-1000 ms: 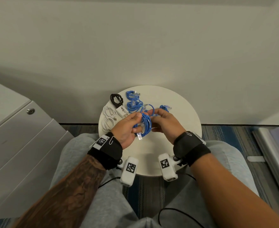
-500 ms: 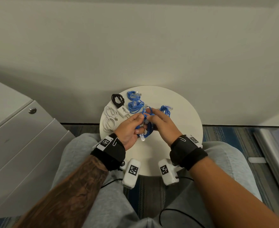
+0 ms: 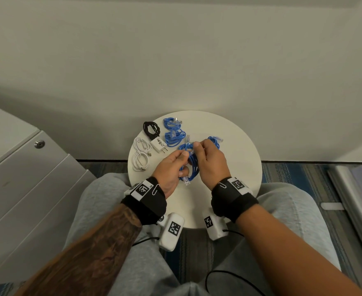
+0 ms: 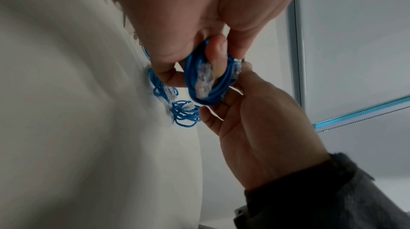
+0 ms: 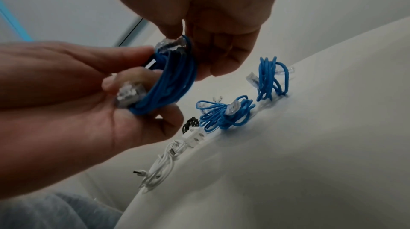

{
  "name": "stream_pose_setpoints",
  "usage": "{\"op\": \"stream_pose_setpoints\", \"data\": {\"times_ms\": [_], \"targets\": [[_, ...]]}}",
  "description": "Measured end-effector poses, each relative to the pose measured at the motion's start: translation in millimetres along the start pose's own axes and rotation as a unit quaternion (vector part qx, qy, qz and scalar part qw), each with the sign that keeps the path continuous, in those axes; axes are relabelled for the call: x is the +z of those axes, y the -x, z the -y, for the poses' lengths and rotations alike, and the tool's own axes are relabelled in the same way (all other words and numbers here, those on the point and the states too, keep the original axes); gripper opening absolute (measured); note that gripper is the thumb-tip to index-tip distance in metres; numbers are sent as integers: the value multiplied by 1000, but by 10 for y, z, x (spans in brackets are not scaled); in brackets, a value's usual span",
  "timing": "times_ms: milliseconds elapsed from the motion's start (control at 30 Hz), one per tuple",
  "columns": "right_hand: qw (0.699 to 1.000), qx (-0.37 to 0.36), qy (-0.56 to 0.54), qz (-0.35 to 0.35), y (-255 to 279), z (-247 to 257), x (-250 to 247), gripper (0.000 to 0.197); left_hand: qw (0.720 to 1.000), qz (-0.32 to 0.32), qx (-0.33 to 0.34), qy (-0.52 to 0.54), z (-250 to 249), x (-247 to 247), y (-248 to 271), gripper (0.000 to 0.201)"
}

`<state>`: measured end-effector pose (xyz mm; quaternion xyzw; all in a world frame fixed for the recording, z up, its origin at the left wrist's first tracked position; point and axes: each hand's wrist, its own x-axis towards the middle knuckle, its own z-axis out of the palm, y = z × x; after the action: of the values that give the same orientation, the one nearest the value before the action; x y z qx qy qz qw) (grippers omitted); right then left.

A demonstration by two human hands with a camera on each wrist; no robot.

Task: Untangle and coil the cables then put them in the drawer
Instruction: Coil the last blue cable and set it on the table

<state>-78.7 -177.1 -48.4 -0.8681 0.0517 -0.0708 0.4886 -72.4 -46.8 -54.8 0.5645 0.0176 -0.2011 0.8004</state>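
Observation:
Over the round white table (image 3: 235, 146) I hold a coiled blue network cable (image 3: 194, 165) (image 4: 209, 90) (image 5: 170, 83) between both hands. My left hand (image 3: 173, 167) (image 5: 88, 96) grips the coil with its thumb and fingers, one clear plug hanging near the palm. My right hand (image 3: 210, 161) (image 4: 250, 127) pinches the cable's other clear plug end (image 5: 170, 46) at the top of the coil. On the table lie two more blue cable bundles (image 3: 173, 133) (image 3: 214, 141), a black cable (image 3: 151, 128) and white cables (image 3: 141, 155) with a white charger (image 3: 158, 144).
A grey drawer cabinet (image 3: 22, 167) with a round lock (image 3: 39, 144) stands to my left, its drawers closed. The wall runs just behind the table. My knees in grey trousers (image 3: 103, 201) sit under the table's near edge. Patterned blue carpet (image 3: 286, 174) lies to the right.
Both hands have drawn closer together on the coil. My right hand has brought the loose plug end up to the top of the coil. The table's cables stayed put.

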Motion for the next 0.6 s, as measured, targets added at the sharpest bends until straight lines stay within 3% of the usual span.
{"op": "stream_pose_setpoints", "data": {"times_ms": [167,267,367,467,533,600], "targets": [[996,-4,90,-15,-42,-10,-54,45,996,2,15,-83,41,-12,18,25],[996,-29,82,0,0,29,-54,44,998,-23,13,-64,29,-23,32,20],[994,39,-101,12,10,60,-48,56,1000,-8,19,-13,-14,-36,29,20],[929,169,-309,112,10,83,-68,44,1000,14,14,21,-29,-52,15,25],[899,198,-350,174,19,84,-95,37,999,28,13,24,-24,-54,13,30],[894,193,-353,196,8,73,-139,41,999,22,8,32,-32,-39,25,30]]}}
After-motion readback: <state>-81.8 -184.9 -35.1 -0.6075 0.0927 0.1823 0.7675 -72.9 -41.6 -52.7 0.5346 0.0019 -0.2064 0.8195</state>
